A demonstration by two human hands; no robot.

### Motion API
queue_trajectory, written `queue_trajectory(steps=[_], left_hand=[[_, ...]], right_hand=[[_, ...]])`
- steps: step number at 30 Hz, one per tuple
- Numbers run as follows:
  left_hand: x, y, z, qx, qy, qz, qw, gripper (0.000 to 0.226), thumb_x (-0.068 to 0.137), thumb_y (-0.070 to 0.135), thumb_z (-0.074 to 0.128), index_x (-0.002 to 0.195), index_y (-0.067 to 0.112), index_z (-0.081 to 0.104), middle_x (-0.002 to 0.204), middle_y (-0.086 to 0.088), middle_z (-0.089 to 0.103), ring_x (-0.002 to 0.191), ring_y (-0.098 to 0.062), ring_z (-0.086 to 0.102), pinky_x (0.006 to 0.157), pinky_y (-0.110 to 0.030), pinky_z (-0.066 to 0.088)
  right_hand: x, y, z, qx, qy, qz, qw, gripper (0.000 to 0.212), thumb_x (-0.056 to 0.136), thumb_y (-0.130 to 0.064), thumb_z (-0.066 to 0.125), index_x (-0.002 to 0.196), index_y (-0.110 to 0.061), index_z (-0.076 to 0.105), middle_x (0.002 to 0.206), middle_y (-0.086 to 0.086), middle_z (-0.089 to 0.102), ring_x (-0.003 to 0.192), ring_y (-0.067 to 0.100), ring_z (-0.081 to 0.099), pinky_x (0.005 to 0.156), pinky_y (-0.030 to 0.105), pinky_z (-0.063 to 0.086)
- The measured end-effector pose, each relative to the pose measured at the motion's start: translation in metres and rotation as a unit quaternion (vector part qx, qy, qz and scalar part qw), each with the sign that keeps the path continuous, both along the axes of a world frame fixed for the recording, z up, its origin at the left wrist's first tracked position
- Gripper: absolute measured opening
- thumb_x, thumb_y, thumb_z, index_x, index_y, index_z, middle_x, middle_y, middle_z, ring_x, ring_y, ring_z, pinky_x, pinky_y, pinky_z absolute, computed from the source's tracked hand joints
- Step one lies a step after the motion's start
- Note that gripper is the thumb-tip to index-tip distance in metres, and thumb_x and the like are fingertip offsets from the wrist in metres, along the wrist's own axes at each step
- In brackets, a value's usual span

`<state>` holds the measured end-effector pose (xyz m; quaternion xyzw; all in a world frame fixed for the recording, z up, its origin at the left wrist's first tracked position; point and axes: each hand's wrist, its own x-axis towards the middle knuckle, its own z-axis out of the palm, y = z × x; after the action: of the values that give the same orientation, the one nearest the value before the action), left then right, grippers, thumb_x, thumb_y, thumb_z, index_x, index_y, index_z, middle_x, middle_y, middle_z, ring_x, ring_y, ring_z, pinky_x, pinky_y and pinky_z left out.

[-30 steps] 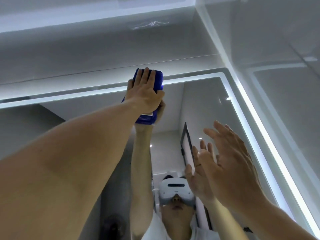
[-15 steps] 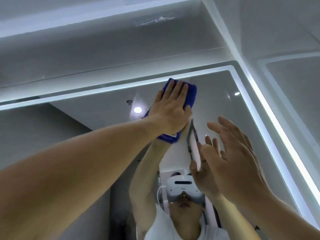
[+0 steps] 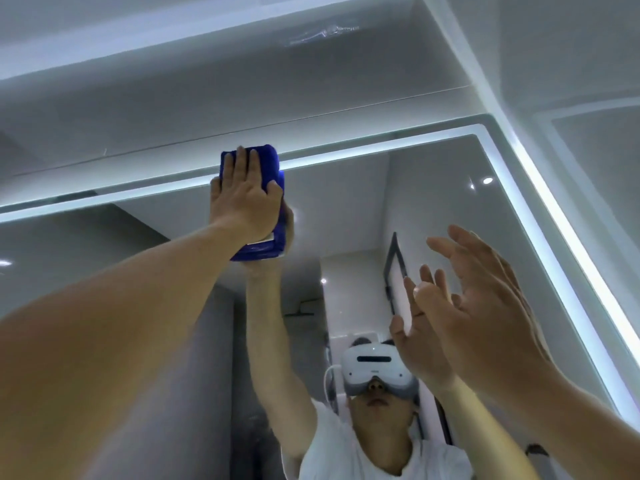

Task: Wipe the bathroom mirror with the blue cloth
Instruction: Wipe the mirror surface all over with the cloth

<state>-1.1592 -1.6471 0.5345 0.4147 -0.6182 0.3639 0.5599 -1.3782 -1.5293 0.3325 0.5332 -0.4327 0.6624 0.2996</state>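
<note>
I have the left hand (image 3: 242, 202) laid flat on the blue cloth (image 3: 267, 158), fingers straight and thumb out to the side, pressing it against the mirror (image 3: 433, 202) rather than gripping it. The cloth is folded into 1 oblong pad whose long axis runs up and down under the palm. Its upper end sits over the lit strip (image 3: 381, 147) at the mirror's top edge, and its lower end shows below the wrist. The right hand (image 3: 485, 306) is raised lower and to the right, well apart from the cloth, fingers spread and holding nothing. I cannot tell whether its fingertips touch the glass. So the 2 hands are apart, and only the left is working. What the next stroke turns on, as I judge it, is that the pad is at the very top, so almost all the glass lies below and to the right of it, towards the idle hand.
</note>
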Motion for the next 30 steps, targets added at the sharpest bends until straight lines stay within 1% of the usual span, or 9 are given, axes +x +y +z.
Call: queue_trajectory(steps=[5,7,11,13,15,18,24,27,30], left_hand=[[0.029,-0.005,-0.035,0.012,-0.026,-0.003,1.0,0.068,0.101,0.034,0.027,0.156,0.015,-0.008,0.165,0.0,-0.011,0.151,-0.015,-0.011,0.123,-0.039,-0.001],[0.025,-0.005,-0.061,-0.006,-0.114,-0.018,0.993,0.069,0.1,0.04,0.025,0.155,0.021,-0.013,0.163,0.006,-0.019,0.148,-0.009,-0.019,0.121,-0.035,-0.005],[0.028,-0.011,-0.093,-0.065,-0.322,0.016,0.944,0.066,0.099,0.054,0.01,0.154,0.029,-0.017,0.161,0.011,-0.024,0.145,-0.003,-0.027,0.12,-0.032,-0.01],[0.029,-0.01,-0.06,-0.051,-0.294,0.027,0.954,0.068,0.098,0.052,0.014,0.155,0.028,-0.015,0.163,0.008,-0.019,0.146,-0.005,-0.024,0.121,-0.034,-0.007],[0.023,-0.005,-0.022,-0.004,-0.17,0.014,0.985,0.068,0.1,0.044,0.023,0.156,0.023,-0.009,0.164,0.005,-0.013,0.149,-0.01,-0.017,0.122,-0.037,-0.004],[0.011,-0.007,-0.004,0.0,-0.093,0.016,0.996,0.07,0.098,0.039,0.027,0.156,0.018,-0.006,0.165,0.002,-0.01,0.151,-0.016,-0.012,0.121,-0.039,-0.003],[0.007,-0.01,-0.111,-0.042,-0.178,0.011,0.983,0.072,0.096,0.05,0.018,0.153,0.022,-0.016,0.163,0.002,-0.016,0.149,-0.014,-0.019,0.123,-0.041,-0.003],[0.006,-0.007,-0.2,-0.091,-0.31,0.035,0.946,0.067,0.101,0.048,0.021,0.157,0.017,0.002,0.165,-0.003,-0.001,0.152,-0.02,-0.004,0.119,-0.046,0.009],[0.018,-0.008,-0.223,-0.091,-0.417,0.043,0.903,0.064,0.102,0.048,0.024,0.157,0.016,0.012,0.165,-0.003,0.009,0.152,-0.021,0.007,0.118,-0.045,0.011]], right_hand=[[0.023,0.0,0.013,0.01,0.002,0.022,1.0,0.068,0.078,-0.05,0.035,0.145,-0.039,0.036,0.157,-0.018,0.023,0.143,0.003,0.017,0.109,0.027,0.017],[0.032,-0.001,0.016,0.003,0.016,0.025,1.0,0.066,0.079,-0.049,0.036,0.144,-0.038,0.037,0.157,-0.017,0.024,0.143,0.004,0.018,0.112,0.029,0.018],[0.043,0.0,0.012,-0.003,0.026,0.032,0.999,0.065,0.079,-0.05,0.037,0.144,-0.04,0.034,0.158,-0.019,0.02,0.143,0.003,0.014,0.111,0.027,0.015],[0.044,-0.001,0.01,0.008,0.038,0.014,0.999,0.066,0.08,-0.05,0.036,0.145,-0.04,0.033,0.159,-0.019,0.018,0.145,0.004,0.014,0.116,0.032,0.018],[0.044,0.001,0.01,0.018,0.048,-0.004,0.999,0.067,0.081,-0.049,0.035,0.147,-0.038,0.032,0.159,-0.018,0.017,0.145,0.005,0.012,0.119,0.036,0.018],[0.035,0.002,0.018,0.024,0.053,-0.023,0.998,0.07,0.082,-0.047,0.034,0.15,-0.036,0.028,0.16,-0.015,0.017,0.146,0.004,0.009,0.115,0.029,0.01],[0.027,-0.004,0.02,0.036,0.033,-0.026,0.998,0.07,0.083,-0.048,0.033,0.151,-0.039,0.023,0.161,-0.015,0.014,0.148,0.006,0.008,0.118,0.035,0.011],[0.03,-0.007,0.009,0.026,0.019,-0.022,0.999,0.069,0.085,-0.047,0.033,0.152,-0.037,0.022,0.162,-0.013,0.014,0.148,0.007,0.008,0.116,0.032,0.011],[0.028,-0.008,-0.006,0.024,0.023,-0.03,0.999,0.067,0.086,-0.045,0.034,0.151,-0.036,0.024,0.162,-0.012,0.015,0.147,0.006,0.008,0.113,0.028,0.008]])
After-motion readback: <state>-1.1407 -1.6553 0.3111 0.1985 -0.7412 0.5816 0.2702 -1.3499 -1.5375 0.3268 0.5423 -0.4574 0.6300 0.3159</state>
